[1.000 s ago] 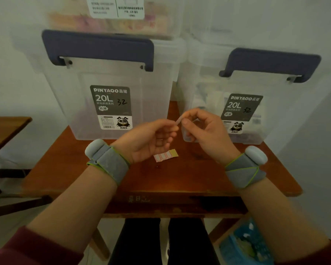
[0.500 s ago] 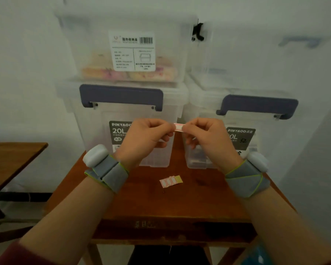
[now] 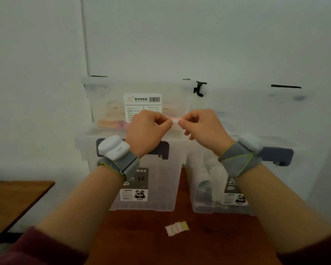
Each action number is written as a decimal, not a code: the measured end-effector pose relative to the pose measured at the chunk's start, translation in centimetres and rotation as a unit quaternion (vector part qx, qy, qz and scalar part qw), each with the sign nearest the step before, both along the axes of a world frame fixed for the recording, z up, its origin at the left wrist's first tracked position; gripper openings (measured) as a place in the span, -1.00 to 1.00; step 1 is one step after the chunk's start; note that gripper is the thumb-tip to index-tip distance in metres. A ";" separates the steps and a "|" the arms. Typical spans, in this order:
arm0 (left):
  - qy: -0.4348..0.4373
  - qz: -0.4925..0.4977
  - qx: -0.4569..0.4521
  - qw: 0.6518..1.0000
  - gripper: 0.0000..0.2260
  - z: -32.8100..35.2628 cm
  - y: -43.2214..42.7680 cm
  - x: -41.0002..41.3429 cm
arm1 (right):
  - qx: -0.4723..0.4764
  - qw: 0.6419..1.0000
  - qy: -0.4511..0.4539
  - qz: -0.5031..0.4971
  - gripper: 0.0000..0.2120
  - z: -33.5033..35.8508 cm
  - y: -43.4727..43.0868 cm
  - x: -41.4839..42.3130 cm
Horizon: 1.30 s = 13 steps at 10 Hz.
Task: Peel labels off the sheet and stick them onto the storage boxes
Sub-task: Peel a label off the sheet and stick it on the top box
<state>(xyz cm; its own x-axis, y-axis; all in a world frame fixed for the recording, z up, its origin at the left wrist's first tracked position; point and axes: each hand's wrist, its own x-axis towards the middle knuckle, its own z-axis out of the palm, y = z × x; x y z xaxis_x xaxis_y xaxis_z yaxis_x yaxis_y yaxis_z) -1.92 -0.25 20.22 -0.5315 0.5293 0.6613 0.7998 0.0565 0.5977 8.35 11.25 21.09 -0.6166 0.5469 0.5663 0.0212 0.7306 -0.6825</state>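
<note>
Stacked against a white wall, the upper storage box (image 3: 107,104) waits behind both hands. Left hand (image 3: 145,131) and right hand (image 3: 203,129) pinch opposite ends of the label (image 3: 175,121), taut between them just before it. Uneven pressing could wrinkle or skew it.

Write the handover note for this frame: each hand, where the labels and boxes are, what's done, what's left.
Left hand and right hand each pinch one end of a peeled red-bordered label, held in front of the upper left storage box.
Label sheet lies on the wooden table, labels remaining.
Lower left box and lower right box stand behind it.
Done: one label peeled. Left: stick it, then continue with the rest.
</note>
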 end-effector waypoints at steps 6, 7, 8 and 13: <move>0.252 0.081 0.003 0.964 -0.52 4.5 3.9 -5.5 | 0.084 0.992 0.051 -0.083 -0.89 3.1 2.3 -4.2; 0.276 0.082 0.007 0.958 -0.49 4.1 4.0 -5.9 | 0.103 0.989 0.043 -0.099 -0.88 2.9 2.2 -4.5; 0.287 0.089 0.013 0.954 -0.48 4.0 4.1 -6.1 | 0.118 0.986 0.040 -0.115 -0.86 2.6 1.9 -4.7; 0.303 0.108 0.038 0.946 -0.50 3.6 4.8 -6.4 | 0.121 0.979 0.029 -0.163 -0.82 2.6 1.8 -5.1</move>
<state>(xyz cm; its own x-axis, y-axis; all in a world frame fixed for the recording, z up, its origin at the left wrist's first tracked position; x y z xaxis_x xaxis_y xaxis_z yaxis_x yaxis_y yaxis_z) -8.28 4.57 23.80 -0.1343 0.3907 0.9107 0.9713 0.2340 0.0429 3.21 13.01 23.66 -0.3958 0.5541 0.7323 0.2462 0.8323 -0.4967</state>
